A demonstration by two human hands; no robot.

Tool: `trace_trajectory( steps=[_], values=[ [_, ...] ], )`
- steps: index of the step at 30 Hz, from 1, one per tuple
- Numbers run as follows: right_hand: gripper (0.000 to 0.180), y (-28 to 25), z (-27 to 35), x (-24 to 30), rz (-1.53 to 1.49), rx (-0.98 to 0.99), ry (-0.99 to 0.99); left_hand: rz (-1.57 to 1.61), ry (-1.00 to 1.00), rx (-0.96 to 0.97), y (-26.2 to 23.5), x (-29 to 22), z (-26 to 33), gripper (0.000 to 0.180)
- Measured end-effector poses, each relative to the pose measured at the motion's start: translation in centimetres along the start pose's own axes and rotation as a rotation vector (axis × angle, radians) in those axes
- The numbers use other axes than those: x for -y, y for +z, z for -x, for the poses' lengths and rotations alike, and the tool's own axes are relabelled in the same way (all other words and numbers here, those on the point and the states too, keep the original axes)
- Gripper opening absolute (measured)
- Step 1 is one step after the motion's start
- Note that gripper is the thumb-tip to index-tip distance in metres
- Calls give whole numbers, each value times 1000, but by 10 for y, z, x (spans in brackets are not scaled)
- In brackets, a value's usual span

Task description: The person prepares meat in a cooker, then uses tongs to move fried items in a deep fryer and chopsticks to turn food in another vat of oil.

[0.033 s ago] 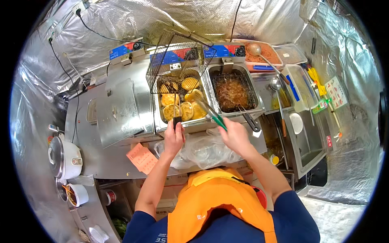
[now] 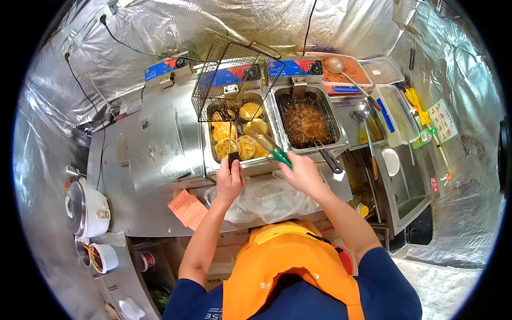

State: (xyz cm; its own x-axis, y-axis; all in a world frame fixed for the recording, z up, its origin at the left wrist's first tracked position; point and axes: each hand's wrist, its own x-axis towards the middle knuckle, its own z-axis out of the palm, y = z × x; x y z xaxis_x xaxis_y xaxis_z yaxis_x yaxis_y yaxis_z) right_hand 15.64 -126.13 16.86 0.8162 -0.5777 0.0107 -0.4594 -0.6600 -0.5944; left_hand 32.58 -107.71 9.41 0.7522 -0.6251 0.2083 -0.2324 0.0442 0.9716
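Observation:
My left hand is wrapped round the black handle of a wire fryer basket. The basket is tilted up over the back of the left fryer vat. Several round golden cakes lie in that vat, the rear ones partly hidden behind the mesh. Green-handled metal tongs are gripped in my right hand. Their tips reach over the cakes at the vat's right side, slightly blurred; whether they pinch a cake I cannot tell.
Dark frothy oil fills the right vat, whose basket handle sticks out frontward. Ladles rest at the right, by a tub of reddish food. Plastic bags and an orange paper slip lie before the fryers; a rice cooker stands left.
My right hand and the tongs have shifted a little to the left over the cakes. My left hand and the raised basket stay nearly in place.

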Motion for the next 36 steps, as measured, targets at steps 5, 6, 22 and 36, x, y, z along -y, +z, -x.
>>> trace_trajectory(
  steps=[5, 6, 22, 36],
  values=[
    [35, 74, -94, -10, -391, 194, 242, 11, 19, -3, 4, -18, -17, 21],
    [36, 79, -101, -11, -551, 300, 355, 11, 14, -7, 5, -21, -15, 21],
    [41, 26, -53, -2, 177, -32, -405, 97, -44, -21, 18, -30, 3, 20],
    [39, 123, -113, 6, 110, -186, -324, 44, 28, -8, 31, -39, 8, 19]
  ],
)
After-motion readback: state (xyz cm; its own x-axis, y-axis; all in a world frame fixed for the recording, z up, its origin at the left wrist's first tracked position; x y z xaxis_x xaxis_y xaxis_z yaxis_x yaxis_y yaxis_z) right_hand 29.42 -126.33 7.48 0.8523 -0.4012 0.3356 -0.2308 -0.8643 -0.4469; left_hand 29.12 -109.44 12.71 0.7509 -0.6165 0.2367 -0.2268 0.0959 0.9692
